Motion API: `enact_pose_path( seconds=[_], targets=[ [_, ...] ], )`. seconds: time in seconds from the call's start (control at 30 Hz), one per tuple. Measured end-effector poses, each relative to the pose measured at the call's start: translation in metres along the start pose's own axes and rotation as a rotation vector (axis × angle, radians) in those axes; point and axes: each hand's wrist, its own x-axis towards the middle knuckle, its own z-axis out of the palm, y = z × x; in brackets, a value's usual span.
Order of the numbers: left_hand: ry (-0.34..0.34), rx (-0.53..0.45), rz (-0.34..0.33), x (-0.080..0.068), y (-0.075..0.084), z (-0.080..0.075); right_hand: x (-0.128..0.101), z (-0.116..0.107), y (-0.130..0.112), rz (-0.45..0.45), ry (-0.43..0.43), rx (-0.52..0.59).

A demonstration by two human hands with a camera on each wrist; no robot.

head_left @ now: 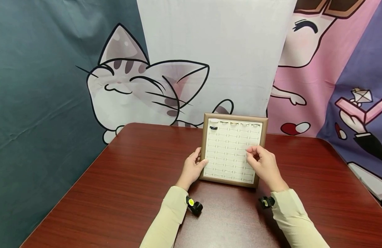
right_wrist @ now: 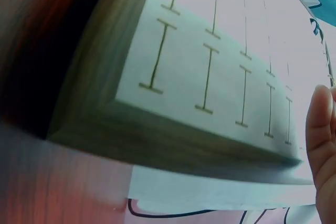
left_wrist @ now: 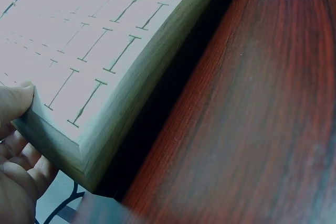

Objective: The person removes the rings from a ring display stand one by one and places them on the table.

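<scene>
A wooden-framed ring tray [head_left: 203, 137] with a white slotted insert lies flat on the red-brown table [head_left: 132, 179]. Its top row holds several rings [head_left: 234, 123], and a black ring [head_left: 213, 127] sits below them at the left. My left hand [head_left: 199, 161] grips the tray's left edge, with the thumb [left_wrist: 16, 100] on the frame [left_wrist: 131, 108] and the fingers [left_wrist: 26, 166] beneath. My right hand [head_left: 253, 154] hovers over the insert's right side with curled fingers and thumb close together; anything pinched is hidden. One fingertip [right_wrist: 321, 140] shows past the frame [right_wrist: 157, 135].
Cartoon-printed cloth [head_left: 141, 86] hangs behind the table's far edge. Small black wrist cameras [head_left: 194, 206] sit on both cream sleeves. Bare table surface [left_wrist: 252, 119] spreads to the left, right and front of the tray.
</scene>
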Motion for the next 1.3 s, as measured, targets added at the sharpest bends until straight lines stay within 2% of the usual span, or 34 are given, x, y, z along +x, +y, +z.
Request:
enact_pose_path(
  seconds=[0.2,0.33,0.53,0.97,1.3],
  targets=[
    [-0.018,-0.003,0.001,-0.009,0.03,-0.006,0.006,0.005,-0.004,-0.016,0.004,0.006],
    [-0.019,-0.013,-0.007,-0.011,0.035,-0.007,0.011,0.007,-0.007,-0.017,0.011,0.022],
    [-0.022,-0.024,0.005,-0.011,0.036,-0.007,0.019,0.011,-0.012,-0.007,0.011,0.041],
    [-0.009,-0.029,-0.02,-0.012,0.037,-0.007,0.031,0.024,-0.02,-0.014,0.029,0.078],
    [-0.005,-0.015,-0.018,-0.013,0.038,-0.007,0.044,0.029,-0.029,-0.004,-0.001,0.095]
  ],
)
